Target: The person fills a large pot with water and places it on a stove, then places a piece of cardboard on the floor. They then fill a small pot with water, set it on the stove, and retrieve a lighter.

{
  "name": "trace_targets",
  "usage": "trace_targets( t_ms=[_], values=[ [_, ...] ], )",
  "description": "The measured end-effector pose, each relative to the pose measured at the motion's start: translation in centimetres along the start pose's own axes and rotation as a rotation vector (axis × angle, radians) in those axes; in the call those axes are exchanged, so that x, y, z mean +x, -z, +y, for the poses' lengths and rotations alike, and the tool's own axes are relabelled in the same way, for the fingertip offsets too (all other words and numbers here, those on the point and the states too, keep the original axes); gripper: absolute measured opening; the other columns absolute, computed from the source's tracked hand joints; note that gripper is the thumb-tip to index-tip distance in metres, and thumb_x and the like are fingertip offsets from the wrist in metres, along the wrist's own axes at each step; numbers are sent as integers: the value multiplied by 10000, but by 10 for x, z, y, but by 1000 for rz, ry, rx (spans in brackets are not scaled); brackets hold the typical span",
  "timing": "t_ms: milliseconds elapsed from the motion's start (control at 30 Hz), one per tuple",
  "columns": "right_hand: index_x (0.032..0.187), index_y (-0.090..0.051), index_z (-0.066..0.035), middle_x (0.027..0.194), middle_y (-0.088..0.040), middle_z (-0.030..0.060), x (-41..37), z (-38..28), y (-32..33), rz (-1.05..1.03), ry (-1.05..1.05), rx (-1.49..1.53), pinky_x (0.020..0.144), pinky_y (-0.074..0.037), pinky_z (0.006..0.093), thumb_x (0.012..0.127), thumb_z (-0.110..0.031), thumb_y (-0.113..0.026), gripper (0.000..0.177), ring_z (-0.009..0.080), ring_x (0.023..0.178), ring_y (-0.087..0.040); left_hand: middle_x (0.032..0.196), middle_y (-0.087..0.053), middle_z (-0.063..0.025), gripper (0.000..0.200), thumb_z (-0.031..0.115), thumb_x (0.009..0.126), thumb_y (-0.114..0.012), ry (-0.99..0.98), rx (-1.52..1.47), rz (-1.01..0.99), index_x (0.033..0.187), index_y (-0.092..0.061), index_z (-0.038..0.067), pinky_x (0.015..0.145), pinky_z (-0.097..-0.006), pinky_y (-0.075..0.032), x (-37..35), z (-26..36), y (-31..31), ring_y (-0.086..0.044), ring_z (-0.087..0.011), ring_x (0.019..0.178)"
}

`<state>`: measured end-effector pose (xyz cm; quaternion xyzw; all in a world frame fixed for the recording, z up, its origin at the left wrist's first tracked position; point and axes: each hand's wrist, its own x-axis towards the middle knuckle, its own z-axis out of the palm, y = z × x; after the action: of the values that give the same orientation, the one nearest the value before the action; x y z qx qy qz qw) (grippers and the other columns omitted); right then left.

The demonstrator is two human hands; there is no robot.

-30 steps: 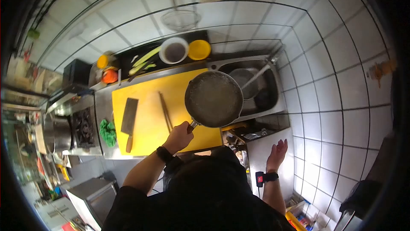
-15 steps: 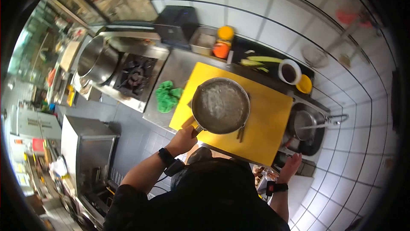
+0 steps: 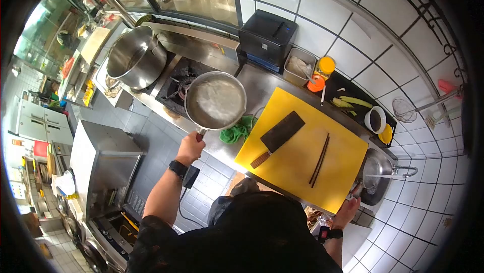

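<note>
My left hand [image 3: 190, 148] is wrapped round the handle of a metal pan [image 3: 217, 101] with cloudy liquid in it. The pan hovers over the counter, partly covering the gas burner [image 3: 176, 87] and a green cloth [image 3: 235, 132]. Fingers apart and holding nothing, my right hand [image 3: 346, 213] is by the near right corner of the yellow cutting board [image 3: 290, 174], close to the sink [image 3: 379, 196]. On the board lie a cleaver [image 3: 285, 130] with a wooden handle and a pair of dark chopsticks [image 3: 319, 161].
Left of the burner stands a large steel pot [image 3: 146, 73]. Water runs from the faucet [image 3: 407, 172] into a bowl in the sink. Along the wall are a black machine [image 3: 267, 36], a metal container [image 3: 297, 66], lidded jars [image 3: 326, 65] and a white cup [image 3: 374, 119].
My left hand has carried the pan leftward from above the cutting board toward the burner, uncovering the cleaver. The head view has shifted. My right hand stays near the sink.
</note>
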<state>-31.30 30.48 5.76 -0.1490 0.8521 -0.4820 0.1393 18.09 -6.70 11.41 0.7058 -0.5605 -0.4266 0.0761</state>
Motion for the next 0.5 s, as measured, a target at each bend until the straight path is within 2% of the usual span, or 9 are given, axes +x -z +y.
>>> trace_targets(
  t_ms=[67,267,433,500],
  values=[
    [1474,-295,0,1381,-463,197,-3,-2,1,39,-14,-72,1088,-351,375,920,-43,-540,608,280,1261,-473,647,-618,-136,190,121,814,-582,11,-55,60,932,-582,-29,402,-341,-484,21,-11,14,-614,-212,454],
    [1493,-282,-14,1406,-439,188,-16,14,24,95,26,-189,1099,-329,374,900,8,-521,640,280,1288,-455,644,-625,-140,199,114,802,-591,23,-107,170,915,-590,-50,404,-358,-491,95,-47,33,-641,-234,487],
    [1497,-295,-52,1435,-402,191,-23,32,45,174,-121,-230,1086,-347,369,869,51,-542,683,283,1295,-447,614,-609,-143,152,117,801,-593,39,-186,206,825,-562,-30,407,-383,-492,137,-61,48,-627,-251,453],
    [1499,-291,-61,1416,-426,194,-31,34,55,185,-110,-308,1082,-355,372,870,49,-541,686,286,1281,-461,598,-600,-141,143,110,797,-604,27,-162,214,796,-547,-21,406,-387,-492,151,-67,51,-626,-256,449]
  ],
)
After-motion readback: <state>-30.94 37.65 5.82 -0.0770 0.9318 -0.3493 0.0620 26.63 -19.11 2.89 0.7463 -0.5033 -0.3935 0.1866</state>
